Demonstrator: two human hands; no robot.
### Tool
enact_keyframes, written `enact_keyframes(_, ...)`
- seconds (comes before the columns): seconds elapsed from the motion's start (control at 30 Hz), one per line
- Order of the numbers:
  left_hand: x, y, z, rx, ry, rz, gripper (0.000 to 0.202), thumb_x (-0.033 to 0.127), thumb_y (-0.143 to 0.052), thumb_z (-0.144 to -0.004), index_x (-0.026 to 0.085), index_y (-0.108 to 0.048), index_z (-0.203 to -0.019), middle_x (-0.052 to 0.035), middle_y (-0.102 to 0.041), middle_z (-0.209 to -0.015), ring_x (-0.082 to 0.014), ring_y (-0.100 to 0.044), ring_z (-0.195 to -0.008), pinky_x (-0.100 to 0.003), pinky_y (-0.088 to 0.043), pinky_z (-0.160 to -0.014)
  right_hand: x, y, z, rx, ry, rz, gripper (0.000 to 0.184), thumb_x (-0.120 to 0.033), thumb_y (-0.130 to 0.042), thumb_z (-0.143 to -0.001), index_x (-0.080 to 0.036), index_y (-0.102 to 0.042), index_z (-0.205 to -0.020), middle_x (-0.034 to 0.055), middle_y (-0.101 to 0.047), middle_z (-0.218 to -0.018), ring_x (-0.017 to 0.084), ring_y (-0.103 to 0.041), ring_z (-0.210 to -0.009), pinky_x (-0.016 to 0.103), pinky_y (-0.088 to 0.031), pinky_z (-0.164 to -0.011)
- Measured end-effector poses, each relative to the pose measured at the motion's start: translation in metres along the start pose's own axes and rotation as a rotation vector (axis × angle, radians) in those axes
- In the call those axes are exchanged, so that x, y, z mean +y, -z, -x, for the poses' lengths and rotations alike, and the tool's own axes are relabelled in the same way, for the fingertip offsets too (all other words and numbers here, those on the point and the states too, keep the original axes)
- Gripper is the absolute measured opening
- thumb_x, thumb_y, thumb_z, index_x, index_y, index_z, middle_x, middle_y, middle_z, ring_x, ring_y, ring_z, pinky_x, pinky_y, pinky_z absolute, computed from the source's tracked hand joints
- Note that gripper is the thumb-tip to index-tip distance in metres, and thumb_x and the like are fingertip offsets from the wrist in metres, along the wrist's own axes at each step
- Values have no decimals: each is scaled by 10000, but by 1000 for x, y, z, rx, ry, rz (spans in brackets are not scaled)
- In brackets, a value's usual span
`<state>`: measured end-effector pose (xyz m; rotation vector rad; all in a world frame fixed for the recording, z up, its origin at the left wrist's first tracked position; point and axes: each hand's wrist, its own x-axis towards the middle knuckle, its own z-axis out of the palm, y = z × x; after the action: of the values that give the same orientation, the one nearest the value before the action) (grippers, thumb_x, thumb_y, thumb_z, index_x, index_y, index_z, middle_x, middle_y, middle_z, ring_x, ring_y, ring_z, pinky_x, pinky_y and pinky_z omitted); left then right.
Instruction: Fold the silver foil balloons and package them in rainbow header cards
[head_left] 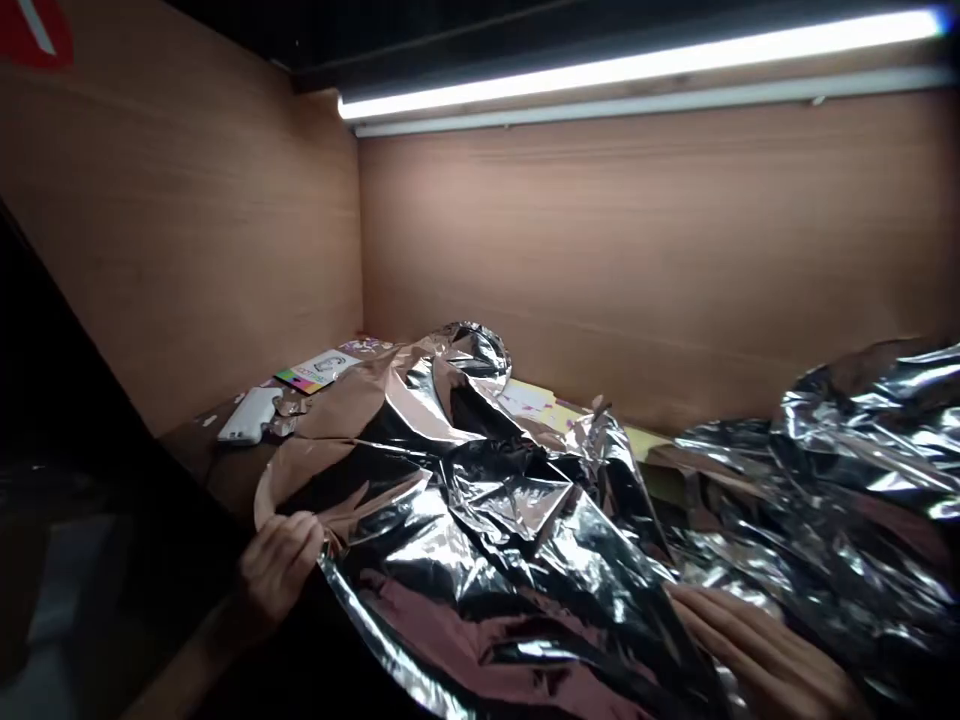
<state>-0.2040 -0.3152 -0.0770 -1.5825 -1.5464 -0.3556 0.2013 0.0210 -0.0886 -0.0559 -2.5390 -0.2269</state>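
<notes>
A large, shiny silver foil balloon [517, 500], flat and crinkled, spreads across the middle with its near edge towards me. At its left edge, my left hand [277, 565] is closed, pinching the foil between fingers and thumb. My right hand [765, 650] lies along the balloon's right side with its fingers stretched out, touching the foil; its thumb is hidden. More crumpled silver foil [847, 520] lies just beyond and to the right of that hand.
A white device [250, 415] and a card with a rainbow-coloured edge [316, 370] lie at the left. White and yellow papers [532, 398] show behind the balloon. Wooden panels [637, 250] enclose the back and left, with a bright tube light [637, 62] above.
</notes>
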Motion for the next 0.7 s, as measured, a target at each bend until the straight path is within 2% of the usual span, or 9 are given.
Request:
enact_keyframes(0.1, 18, -8, 22, -99, -10, 47, 264, 46, -355, -866, 89, -562, -1023, -143, -649, -960, -258, -594, -979, -412, -455, -830, -11, -10, 12, -97, 77, 73, 456, -202, -446, -768, -171, -541, -1213, 71, -565, -1201, 244, -544, -1069, 364, -471, -865)
enact_keyframes(0.2, 22, 0, 20, -130, -1, 79, 298, 26, -323, -859, 87, -589, -978, -147, -660, -954, -259, -599, -971, -403, -447, -825, -15, -10, 14, -145, 38, 92, 419, -189, -447, -771, -190, -573, -1170, 55, -587, -1171, 238, -561, -1046, 354, -506, -821)
enact_keyframes(0.27, 14, 17, 4, -251, -24, 157, 284, 126, -340, -891, 127, -612, -974, -113, -669, -960, -232, -615, -932, -353, -460, -794, -11, -1, 13, -234, 17, 42, 403, -189, -473, -764, -239, -589, -1147, 29, -612, -1130, 230, -582, -1012, 348, -526, -796)
enact_keyframes(0.33, -1, 37, -20, -450, -79, 291, 305, 403, -458, -870, 183, -621, -1005, -57, -680, -947, -193, -633, -844, -276, -482, -715, 0, 12, 7, -307, -26, -48, 392, -185, -474, -767, -287, -600, -1123, 12, -639, -1070, 218, -607, -961, 334, -545, -760)
enact_keyframes(0.37, -9, 46, -34, -505, -73, 349, 411, 530, -513, -805, 191, -620, -1011, -37, -686, -908, -174, -637, -788, -243, -487, -668, 7, 20, 1, -307, -71, -88, 382, -182, -457, -783, -295, -602, -1118, 15, -650, -1041, 209, -620, -929, 319, -553, -732)
enact_keyframes(0.43, -19, 54, -60, -455, -11, 365, 493, 586, -515, -777, 166, -614, -1014, -42, -684, -875, -172, -633, -772, -239, -490, -666, 17, 35, -20, -238, -200, -110, 351, -204, -408, -837, -269, -595, -1127, 51, -654, -1019, 201, -632, -887, 297, -562, -683)
enact_keyframes(0.53, -16, 39, -90, -320, 42, 308, 358, 413, -478, -867, 112, -606, -1013, -105, -654, -995, -219, -596, -947, -325, -466, -833, 16, 43, -70, -167, -320, -14, 310, -323, -373, -899, -222, -614, -1068, 92, -631, -1065, 229, -618, -914, 329, -560, -681)
enact_keyframes(0.63, 3, 11, -104, -430, -30, 321, 301, 306, -517, -855, 131, -588, -1089, -125, -543, -1232, -273, -456, -1177, -417, -391, -953, -5, 28, -117, -158, -215, -10, 353, -285, -318, -930, -142, -580, -1118, 115, -610, -1100, 228, -590, -951, 372, -543, -752)
enact_keyframes(0.7, 14, -3, -104, -555, -61, 316, 391, 341, -573, -816, 160, -553, -1162, -129, -435, -1347, -313, -334, -1274, -484, -324, -1000, -22, 10, -135, -181, -127, 0, 349, -206, -307, -922, -106, -561, -1140, 138, -585, -1136, 235, -567, -984, 393, -530, -783)
